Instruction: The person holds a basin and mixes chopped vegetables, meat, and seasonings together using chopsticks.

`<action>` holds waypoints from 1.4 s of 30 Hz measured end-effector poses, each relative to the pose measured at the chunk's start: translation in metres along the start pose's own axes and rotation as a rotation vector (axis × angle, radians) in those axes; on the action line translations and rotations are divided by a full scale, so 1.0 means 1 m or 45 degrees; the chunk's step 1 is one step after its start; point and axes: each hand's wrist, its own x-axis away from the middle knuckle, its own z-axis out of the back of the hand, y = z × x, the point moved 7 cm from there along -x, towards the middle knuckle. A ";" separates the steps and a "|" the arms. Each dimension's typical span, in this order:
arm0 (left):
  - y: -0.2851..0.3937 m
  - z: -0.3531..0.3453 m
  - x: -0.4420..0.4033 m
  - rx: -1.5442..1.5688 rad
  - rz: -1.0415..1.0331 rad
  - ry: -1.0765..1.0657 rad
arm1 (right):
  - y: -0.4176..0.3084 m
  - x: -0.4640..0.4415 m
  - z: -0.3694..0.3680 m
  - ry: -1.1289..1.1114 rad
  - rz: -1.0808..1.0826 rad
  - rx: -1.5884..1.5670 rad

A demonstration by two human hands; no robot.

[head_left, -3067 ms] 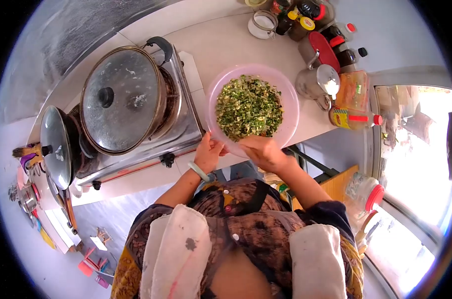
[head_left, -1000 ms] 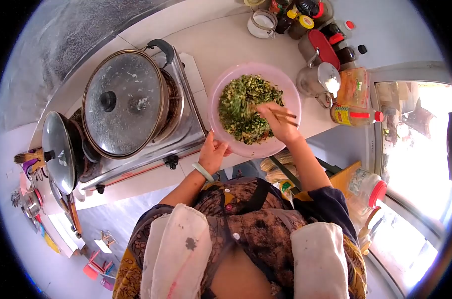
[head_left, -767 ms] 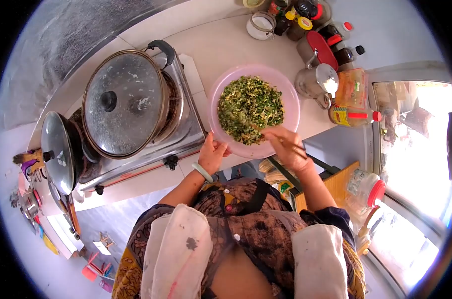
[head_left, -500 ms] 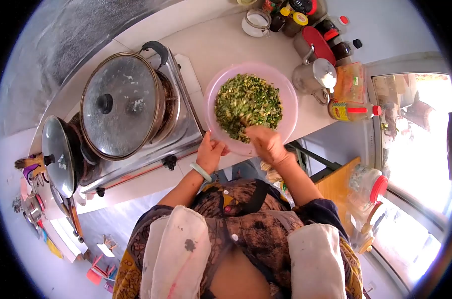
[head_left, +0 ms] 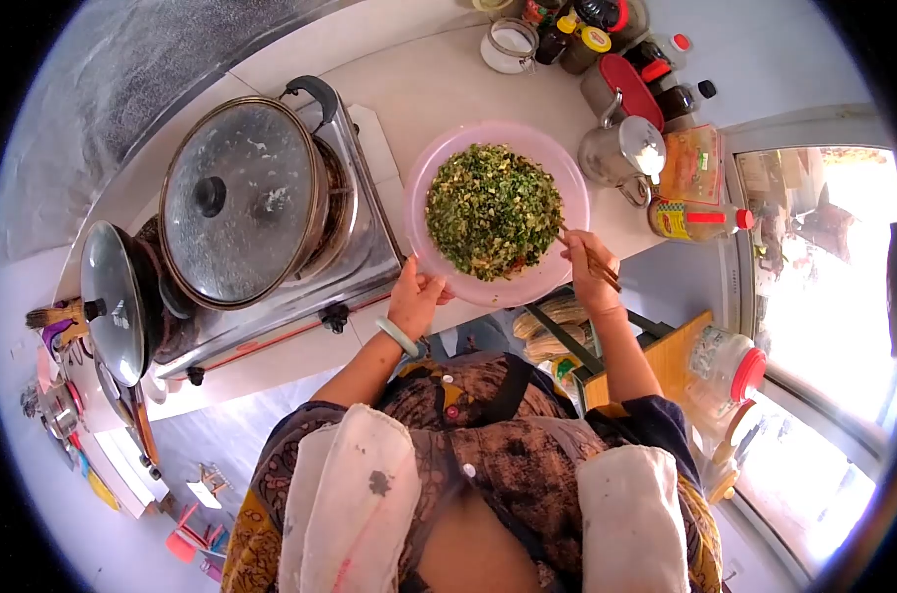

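Two-handed at the bowl (head_left: pixel 576 188) by the front edge of the bench (head_left: pixel 409 84), holding its rim with curled fingers of the left hand (head_left: pixel 415 298) and gripping chopsticks (head_left: pixel 609 276) in the right hand (head_left: pixel 593 269), beside the greens (head_left: pixel 492 208) inside.

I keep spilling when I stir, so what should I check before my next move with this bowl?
1. Bowl steadied: ok, the left hand is at the near left rim of the pink bowl.
2. Chopsticks in hand: ok, held by the right hand.
3. Chopstick tips clear of the chopped greens: cannot tell, they are at the right edge.
4. Greens kept in one heap inside the rim: ok.
5. Bowl's base fully on the counter: cannot tell, the bowl hides it.
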 end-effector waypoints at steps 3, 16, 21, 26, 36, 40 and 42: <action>-0.001 0.000 -0.001 0.073 -0.043 -0.029 | 0.010 0.017 -0.016 0.057 -0.223 -0.307; 0.000 0.000 -0.003 0.018 -0.027 -0.037 | -0.052 -0.042 -0.024 -0.052 -0.206 -0.452; 0.000 0.000 -0.001 0.009 -0.034 -0.023 | -0.029 -0.059 0.008 -0.151 0.081 -0.010; -0.009 0.002 -0.004 0.038 0.006 -0.013 | 0.019 -0.019 -0.025 -0.179 -0.251 -0.415; -0.001 0.001 0.000 -0.017 0.001 0.015 | -0.094 -0.014 -0.041 -0.090 0.046 -0.300; 0.002 0.000 0.001 -0.041 0.035 0.021 | -0.088 -0.036 -0.074 -0.082 0.132 -0.470; 0.000 0.001 -0.001 -0.035 0.014 -0.010 | -0.061 -0.039 -0.075 -0.088 0.106 -0.224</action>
